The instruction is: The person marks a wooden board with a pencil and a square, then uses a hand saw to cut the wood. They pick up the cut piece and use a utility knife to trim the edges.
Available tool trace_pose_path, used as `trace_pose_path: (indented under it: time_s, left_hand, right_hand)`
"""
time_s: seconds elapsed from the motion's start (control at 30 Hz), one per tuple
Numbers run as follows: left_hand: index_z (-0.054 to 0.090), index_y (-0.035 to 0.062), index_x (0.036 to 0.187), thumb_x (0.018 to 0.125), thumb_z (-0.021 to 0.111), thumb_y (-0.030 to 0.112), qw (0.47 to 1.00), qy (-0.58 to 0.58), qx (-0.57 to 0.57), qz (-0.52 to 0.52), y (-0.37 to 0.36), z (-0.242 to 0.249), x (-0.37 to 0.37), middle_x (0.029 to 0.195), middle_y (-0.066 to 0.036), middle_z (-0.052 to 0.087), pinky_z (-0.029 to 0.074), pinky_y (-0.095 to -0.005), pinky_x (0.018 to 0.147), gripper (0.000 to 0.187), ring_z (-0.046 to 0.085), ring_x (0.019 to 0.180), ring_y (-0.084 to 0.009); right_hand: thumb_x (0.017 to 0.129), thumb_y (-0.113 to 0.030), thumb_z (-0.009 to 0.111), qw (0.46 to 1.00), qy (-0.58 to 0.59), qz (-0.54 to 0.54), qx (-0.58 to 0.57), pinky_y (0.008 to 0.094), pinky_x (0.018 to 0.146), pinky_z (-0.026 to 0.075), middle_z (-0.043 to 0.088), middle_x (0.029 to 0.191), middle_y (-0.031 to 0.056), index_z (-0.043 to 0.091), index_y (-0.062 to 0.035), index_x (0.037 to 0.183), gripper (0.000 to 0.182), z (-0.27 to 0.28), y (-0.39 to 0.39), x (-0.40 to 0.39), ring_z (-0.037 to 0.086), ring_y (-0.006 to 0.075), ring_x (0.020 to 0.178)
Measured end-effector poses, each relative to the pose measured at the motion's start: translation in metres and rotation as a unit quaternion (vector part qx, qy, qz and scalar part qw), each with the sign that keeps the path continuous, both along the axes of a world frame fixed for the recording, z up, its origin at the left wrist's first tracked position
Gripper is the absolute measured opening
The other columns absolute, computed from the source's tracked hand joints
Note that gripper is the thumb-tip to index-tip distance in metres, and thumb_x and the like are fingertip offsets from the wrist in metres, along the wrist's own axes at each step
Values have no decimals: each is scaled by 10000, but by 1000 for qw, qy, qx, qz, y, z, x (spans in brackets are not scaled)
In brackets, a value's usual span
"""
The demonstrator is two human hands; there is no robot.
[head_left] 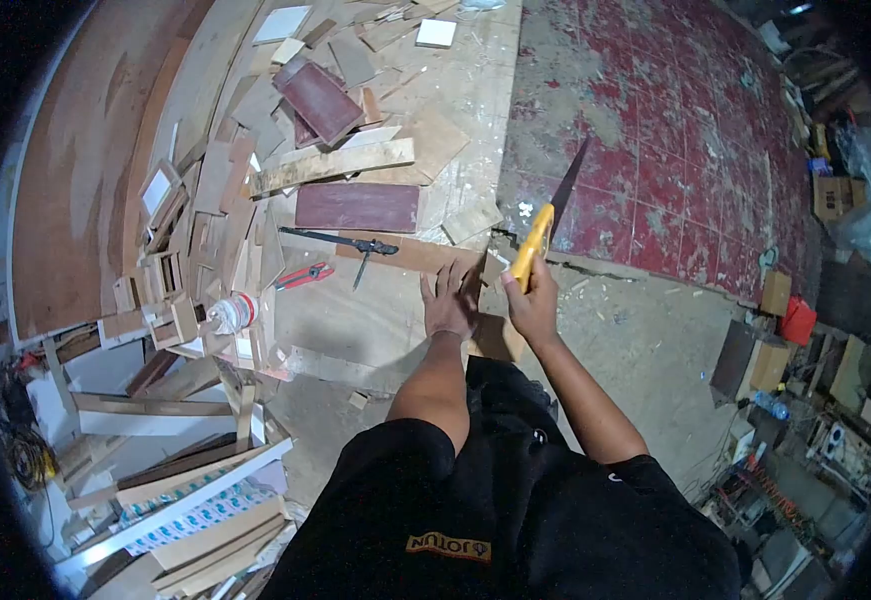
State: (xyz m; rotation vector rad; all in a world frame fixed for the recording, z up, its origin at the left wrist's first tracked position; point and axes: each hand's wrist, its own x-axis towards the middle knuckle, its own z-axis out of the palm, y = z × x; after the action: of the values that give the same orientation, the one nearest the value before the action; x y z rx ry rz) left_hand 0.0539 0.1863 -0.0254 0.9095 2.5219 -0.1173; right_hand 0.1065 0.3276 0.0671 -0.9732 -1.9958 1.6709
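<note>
A hand saw [535, 240] with a yellow handle and a dark blade is gripped in my right hand [533, 305], its blade pointing up and away over the red tiles. My left hand [448, 302] lies with fingers spread on the right end of a long brown board [405, 253] on the bench. Left of that hand, a black bar clamp [340, 240] rests across the board. Red-handled pliers [303, 277] lie on the worktop below the clamp.
A dark red board [357, 208] and a pale plank [335, 166] lie beyond the clamp. Wood scraps and a plastic jar [232, 314] are at the left. Red tiled floor [675, 150] spreads at the upper right; boxes and a red object [797, 321] stand at the right.
</note>
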Motion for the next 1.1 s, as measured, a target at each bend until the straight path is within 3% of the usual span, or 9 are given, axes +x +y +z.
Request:
trace_pose_path:
  time_s: [0.1, 0.23, 0.3, 0.43, 0.7, 0.83, 0.93, 1.03, 1.1]
  left_hand:
    - [276, 191, 1523, 919, 505, 387, 997, -50, -48, -31, 9, 31, -5, 1591, -48, 243, 14, -607, 1177, 675, 188, 1482, -225]
    - [278, 180, 1528, 914, 511, 399, 1000, -2, 10, 1, 6, 19, -4, 1537, -76, 357, 26, -610, 1173, 693, 260, 1451, -267]
    - [534, 123, 1384, 908, 493, 360, 994, -83, -67, -12, 8, 30, -9, 1456, -88, 463, 21, -603, 1176, 534, 280, 1432, -265]
    - [710, 84, 1124, 921, 445, 283, 997, -74, 2, 3, 2, 29, -9, 1373, -102, 536, 39, -590, 1183, 388, 312, 1401, -252]
    - [414, 110, 1469, 955, 402, 271, 996, 43, -58, -60, -6, 2, 4, 1487, -77, 455, 32, -552, 1203, 539, 283, 1441, -220]
    - [368, 129, 1488, 974, 385, 335, 999, -14, -25, -40, -4, -19, 9, 1545, -40, 365, 77, -521, 1210, 554, 243, 1460, -223]
    - [337, 142, 1501, 987, 373, 378, 999, -42, -3, -31, -1, -22, 5, 1584, -15, 305, 107, -501, 1215, 566, 216, 1473, -225]
    - [302, 172, 1516, 989, 354, 400, 987, 94, -101, -75, -1, -24, 10, 1601, -14, 266, 111, -512, 1213, 577, 211, 1475, -236]
    - [295, 171, 1516, 989, 354, 394, 998, 18, -1, -66, -6, -41, 13, 1601, -27, 263, 121, -512, 1213, 576, 202, 1477, -240]
  right_hand:
    - [859, -341, 718, 956, -56, 217, 188, 469, 692, 459, 557, 847, 240, 488, 26, 964, 445, 15, 6, -27, 563, 441, 779]
    - [849, -327, 716, 907, -73, 330, 251, 507, 784, 451, 570, 914, 261, 506, 39, 982, 442, -20, 7, -68, 556, 451, 895]
    - [860, -341, 703, 871, -56, 362, 328, 513, 788, 460, 590, 937, 265, 512, 15, 1015, 433, -36, 7, -90, 571, 447, 901]
    - [864, -327, 677, 849, -145, 405, 307, 505, 910, 462, 595, 1064, 338, 545, 101, 1130, 520, -48, 1, -131, 569, 471, 1027]
    - [793, -188, 646, 789, -55, 267, 550, 453, 847, 459, 633, 999, 213, 621, -24, 1037, 296, -48, -37, -161, 598, 351, 992]
    - [811, -211, 660, 762, -133, 463, 433, 451, 725, 536, 664, 951, 151, 631, -46, 992, 247, -65, -76, -163, 675, 302, 847]
    - [843, -219, 653, 761, -148, 479, 412, 438, 733, 565, 668, 943, 165, 603, -39, 1016, 254, -74, -92, -171, 684, 333, 869]
    - [843, -163, 620, 779, -131, 446, 420, 438, 745, 565, 658, 953, 186, 604, -30, 1023, 225, -85, -97, -180, 680, 346, 866]
    - [838, -148, 618, 781, -118, 457, 409, 444, 752, 564, 652, 964, 193, 600, -30, 1037, 233, -86, -94, -183, 678, 355, 868]
